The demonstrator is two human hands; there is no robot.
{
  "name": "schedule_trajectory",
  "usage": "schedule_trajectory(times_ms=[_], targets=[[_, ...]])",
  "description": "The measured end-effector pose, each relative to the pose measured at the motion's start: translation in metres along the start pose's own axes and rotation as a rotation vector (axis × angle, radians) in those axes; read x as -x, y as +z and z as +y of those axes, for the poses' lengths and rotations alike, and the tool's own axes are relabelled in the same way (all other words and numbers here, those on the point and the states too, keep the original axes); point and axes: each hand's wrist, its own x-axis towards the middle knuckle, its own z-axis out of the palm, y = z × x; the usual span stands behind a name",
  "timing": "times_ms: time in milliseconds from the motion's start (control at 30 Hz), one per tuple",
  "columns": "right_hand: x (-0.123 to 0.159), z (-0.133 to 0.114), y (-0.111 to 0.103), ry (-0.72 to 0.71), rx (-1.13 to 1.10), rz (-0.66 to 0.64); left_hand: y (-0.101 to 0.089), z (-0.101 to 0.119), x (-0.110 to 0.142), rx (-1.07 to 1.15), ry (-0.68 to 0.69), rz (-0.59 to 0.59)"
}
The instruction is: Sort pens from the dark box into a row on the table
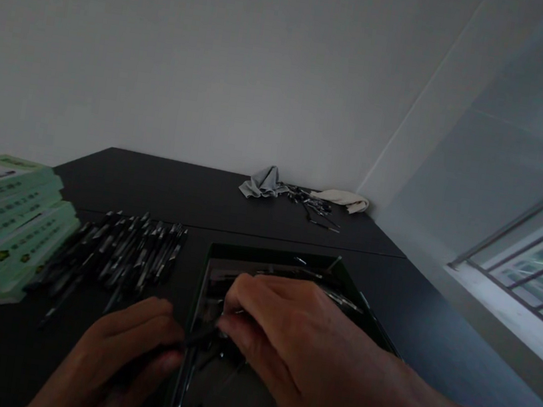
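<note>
A black pen [201, 337] spans the gap between my two hands, above the left edge of a dark open tray. My left hand [129, 352] is closed around one end of it, left of the tray [198, 301]. At the other end, the thumb and fingers of my right hand [288, 334] are pinched together over the tray. Exactly what part they grip is partly hidden by the fingers. Inside the tray lie loose pens and pen parts [339, 298], some with shiny clear or metallic pieces; my right hand covers many of them.
A pile of black pens [124, 247] lies on the dark table [163, 181] left of the tray. Green printed boxes [4, 233] are stacked at the far left. Toward the back are a grey cloth [264, 183], more pens [314, 206] and a beige cloth [343, 199]. A barred window [535, 267] is at right.
</note>
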Motion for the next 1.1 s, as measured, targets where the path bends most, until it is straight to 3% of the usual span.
schedule_trajectory(times_ms=[300, 467, 567, 667, 733, 867, 1100], targets=[[0.0022, 0.0039, 0.0004, 0.18, -0.166, -0.124, 0.0083, -0.0021, 0.0039, -0.104, 0.057, 0.075], [0.0054, 0.0024, -0.001, 0.024, -0.066, -0.091, 0.0037, -0.0012, 0.0041, 0.081, -0.025, -0.034], [0.0061, 0.0048, 0.0003, 0.121, -0.212, -0.157, 0.0075, -0.0019, 0.008, -0.052, 0.034, -0.043], [0.0069, 0.0084, 0.0025, 0.225, -0.349, -0.222, 0.0104, -0.0018, 0.0088, -0.216, 0.146, 0.054], [0.0067, 0.0086, 0.0036, 0.217, -0.304, -0.166, 0.0088, -0.0007, 0.0069, -0.19, 0.109, 0.058], [0.002, 0.0035, 0.0055, 0.073, -0.033, -0.006, 0.0039, 0.0018, 0.0031, -0.049, -0.052, -0.045], [-0.002, 0.0018, 0.0062, 0.217, -0.131, -0.102, 0.0072, -0.0034, 0.008, -0.158, 0.054, 0.045]])
